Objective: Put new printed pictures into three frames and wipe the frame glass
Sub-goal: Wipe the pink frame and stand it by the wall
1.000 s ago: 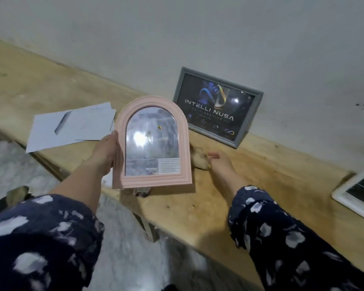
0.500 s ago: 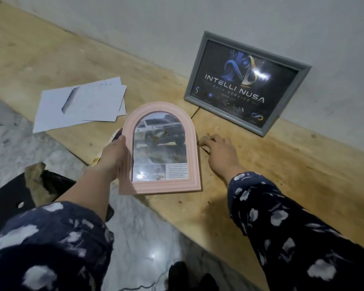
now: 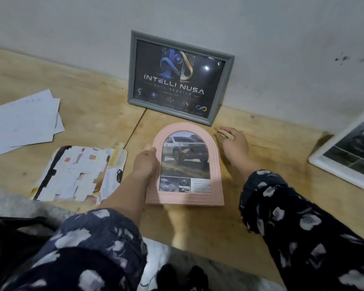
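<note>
A pink arched frame (image 3: 216, 164) with a car print behind its glass is held tilted just above the wooden table (image 3: 200, 229). My left hand (image 3: 145, 162) grips its left edge, thumb on the front. My right hand (image 3: 235, 145) rests on the table just right of the frame's arch, with its fingers curled on a small tan cloth (image 3: 224, 133). A grey frame (image 3: 132, 76) with a dark "Intelli Nusa" print leans on the wall behind. A white frame (image 3: 336, 172) with a dark print lies at the right edge, partly cut off.
Loose white sheets (image 3: 23, 120) lie at the far left. A printed sheet with pieces cut out (image 3: 76, 173) lies beside my left forearm. The table's near edge runs under my sleeves, with marble floor (image 3: 156, 259) below. The wall (image 3: 282, 49) closes the back.
My left hand has brought the pink frame from beyond the table's edge to over the table, in front of the grey frame. The view has swung left to right. My right hand stays by the cloth.
</note>
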### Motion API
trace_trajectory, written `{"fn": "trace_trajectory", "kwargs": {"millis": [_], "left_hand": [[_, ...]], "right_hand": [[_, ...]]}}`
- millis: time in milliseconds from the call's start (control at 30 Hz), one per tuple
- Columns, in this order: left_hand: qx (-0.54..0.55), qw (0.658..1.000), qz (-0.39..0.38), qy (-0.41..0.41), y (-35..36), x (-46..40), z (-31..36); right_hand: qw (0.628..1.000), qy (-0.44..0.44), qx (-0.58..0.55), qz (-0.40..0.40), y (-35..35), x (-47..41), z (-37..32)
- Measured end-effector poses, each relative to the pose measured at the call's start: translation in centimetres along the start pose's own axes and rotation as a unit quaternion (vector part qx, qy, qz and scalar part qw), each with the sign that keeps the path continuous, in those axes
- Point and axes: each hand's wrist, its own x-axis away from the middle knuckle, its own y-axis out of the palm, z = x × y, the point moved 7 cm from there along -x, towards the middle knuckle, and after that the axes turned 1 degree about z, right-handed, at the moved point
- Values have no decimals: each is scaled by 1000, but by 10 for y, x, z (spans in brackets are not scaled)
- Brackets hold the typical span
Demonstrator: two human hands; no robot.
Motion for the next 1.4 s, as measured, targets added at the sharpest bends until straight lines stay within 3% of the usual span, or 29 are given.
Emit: {"fn": "trace_trajectory", "kwargs": {"millis": [133,233,367,500,567,933,1133,1233,1300,1400], "left_hand": [[-56,995,35,72,7,10,17],[-174,969,64,163,8,29,23],[-236,933,63,263,4,73,-2],[-384,881,6,278,18,86,-35],[-401,874,13,275,20,83,-39],[-391,887,20,246,21,87,-37],[-391,890,16,234,20,91,-36],[-380,897,-13,226,21,89,-35],[-316,922,-21,224,12,87,-30],[-91,978,-14,189,-9,89,-23]], "right_hand": [[997,-51,64,-11,2,1,6],[988,-96,117,-24,14,-5,3],[967,-178,175,-46,33,-12,-19],[933,-217,260,-124,51,-13,-13],[919,-225,287,-150,51,-6,-6],[933,-192,294,-79,12,110,48],[909,-301,281,71,-1,183,54],[936,-258,229,74,-8,187,49],[958,-183,204,84,-17,179,52],[953,-169,243,64,-7,176,54]]}}
